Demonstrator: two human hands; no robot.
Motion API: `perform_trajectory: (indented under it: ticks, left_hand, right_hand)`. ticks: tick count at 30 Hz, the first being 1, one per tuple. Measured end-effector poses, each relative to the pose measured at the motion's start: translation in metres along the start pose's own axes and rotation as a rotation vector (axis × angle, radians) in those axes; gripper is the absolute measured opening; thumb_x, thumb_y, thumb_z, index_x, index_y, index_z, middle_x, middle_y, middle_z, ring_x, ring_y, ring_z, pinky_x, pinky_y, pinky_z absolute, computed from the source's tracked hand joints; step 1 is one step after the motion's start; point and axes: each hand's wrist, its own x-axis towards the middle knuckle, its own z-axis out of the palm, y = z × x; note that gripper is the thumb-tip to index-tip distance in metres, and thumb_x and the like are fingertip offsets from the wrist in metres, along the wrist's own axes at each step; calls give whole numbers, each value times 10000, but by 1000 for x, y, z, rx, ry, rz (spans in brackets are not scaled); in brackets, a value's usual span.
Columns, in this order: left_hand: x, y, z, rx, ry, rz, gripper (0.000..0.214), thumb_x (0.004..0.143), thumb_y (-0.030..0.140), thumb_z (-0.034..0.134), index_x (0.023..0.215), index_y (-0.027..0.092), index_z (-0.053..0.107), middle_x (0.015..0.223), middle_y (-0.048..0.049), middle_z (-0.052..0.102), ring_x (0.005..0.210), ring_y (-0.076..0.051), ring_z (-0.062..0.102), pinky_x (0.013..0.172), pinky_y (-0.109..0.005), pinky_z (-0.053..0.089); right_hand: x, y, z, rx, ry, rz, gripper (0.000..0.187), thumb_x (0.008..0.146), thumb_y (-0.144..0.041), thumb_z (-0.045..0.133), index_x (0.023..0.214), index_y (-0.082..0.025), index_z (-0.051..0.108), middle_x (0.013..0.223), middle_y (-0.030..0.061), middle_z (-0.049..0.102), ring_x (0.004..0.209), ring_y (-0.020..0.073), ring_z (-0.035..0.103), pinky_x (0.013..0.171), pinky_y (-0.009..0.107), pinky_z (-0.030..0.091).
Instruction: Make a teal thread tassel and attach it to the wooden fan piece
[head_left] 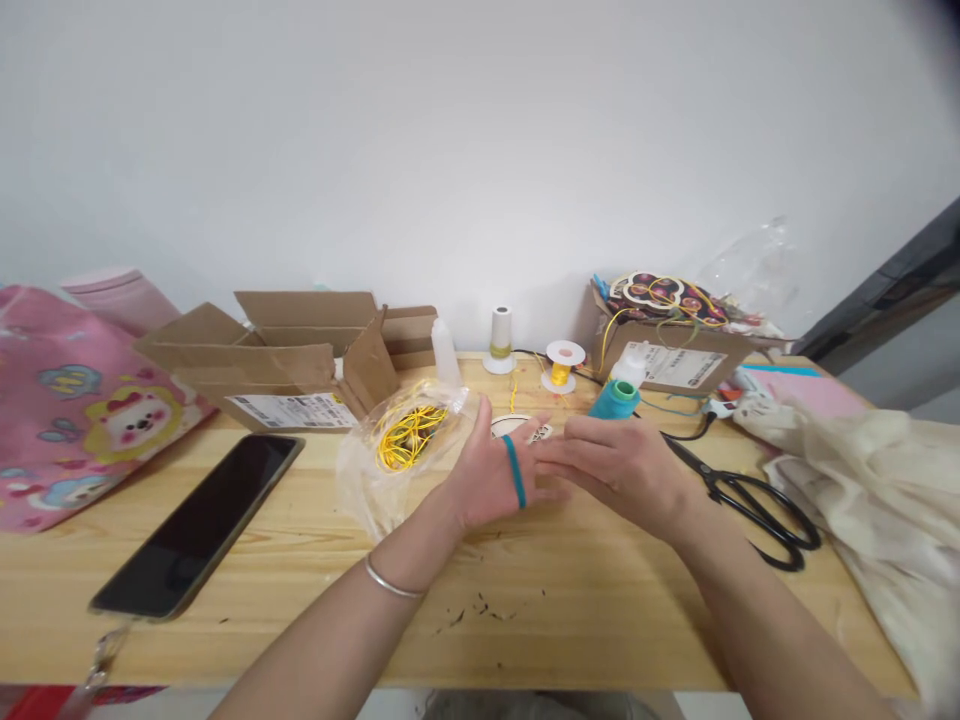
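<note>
My left hand [484,478] is held over the table with its fingers stretched out, a band of teal thread [515,472] wound around the palm. Against its fingers rests my right hand [630,465], whose fingers are bent and pressed together; whatever they grip is hidden. Just behind the right hand stands a spool of teal thread [615,399], partly covered by it. A flat, pale cut-out piece [510,424] lies behind the left hand, mostly hidden.
Yellow cord [409,437] sits in a clear bag at left, near an open cardboard box [289,355] and a phone [199,525]. Black scissors [750,497] and cream cloth [847,480] lie right. Behind are a white spool [501,335], a yellow-thread spool [561,372] and a filled box [664,355].
</note>
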Motion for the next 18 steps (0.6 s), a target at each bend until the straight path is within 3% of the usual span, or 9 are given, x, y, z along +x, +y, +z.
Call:
perform_trajectory:
  ticks: [5, 9, 13, 18]
  left_hand:
    - [0, -13, 7, 94, -74, -183, 863, 694, 724, 48, 1034, 95, 530, 1017, -139, 569, 1039, -290, 464, 838, -452, 305]
    - [1, -16, 7, 125, -156, -288, 954, 585, 807, 68, 1067, 120, 523, 1092, -162, 532, 1114, -319, 394, 867, -475, 276]
    - [0, -16, 6, 165, -237, -325, 1021, 540, 830, 77, 1124, 98, 483, 1106, -183, 509, 1135, -322, 363, 872, -456, 272]
    - [-3, -14, 5, 257, -305, -396, 1044, 579, 803, 4, 1163, 70, 463, 1045, -164, 539, 1072, -293, 434, 876, -443, 280]
  right_hand:
    - [7, 8, 9, 58, -29, -12, 225, 830, -240, 441, 812, -175, 656, 566, -7, 485, 471, 58, 396, 421, 180, 236]
    - [9, 17, 21, 159, 57, 11, 208, 808, -234, 486, 737, -164, 668, 538, -5, 494, 491, 65, 416, 445, 179, 262]
    - [11, 22, 30, 339, 63, 107, 167, 772, -260, 553, 696, -159, 661, 519, -11, 521, 500, 65, 429, 463, 176, 289]
    - [10, 22, 43, 701, -66, 327, 174, 756, -283, 557, 722, -137, 645, 580, -4, 578, 508, 66, 469, 455, 167, 343]
